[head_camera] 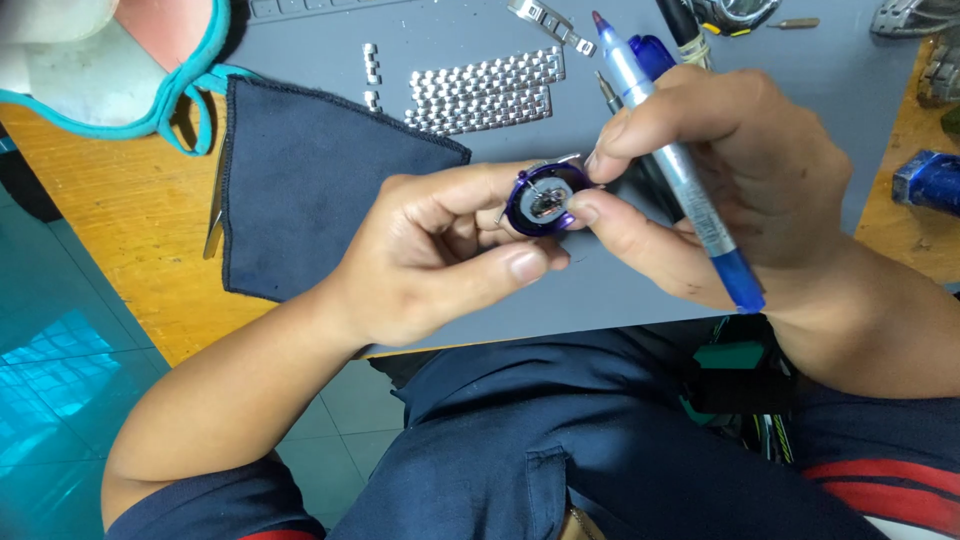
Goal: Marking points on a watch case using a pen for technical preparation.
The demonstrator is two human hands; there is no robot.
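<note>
My left hand (440,255) grips a small round watch case (542,200) with a purple-blue rim, back side up, its inner works showing. My right hand (720,180) pinches the case's right edge with thumb and forefinger. A blue and silver pen-shaped tool (680,170) rests across my right hand, tucked between the fingers, its tip pointing away from me. Both hands hover over a grey work mat (500,300) near its front edge.
A dark blue cloth (300,180) lies on the mat's left part. Metal watch bracelet pieces (485,92) and loose links (371,62) lie behind the hands. More tools (690,25) and a clasp (550,22) sit at the back. A blue cylinder (925,180) rests on the wooden bench at right.
</note>
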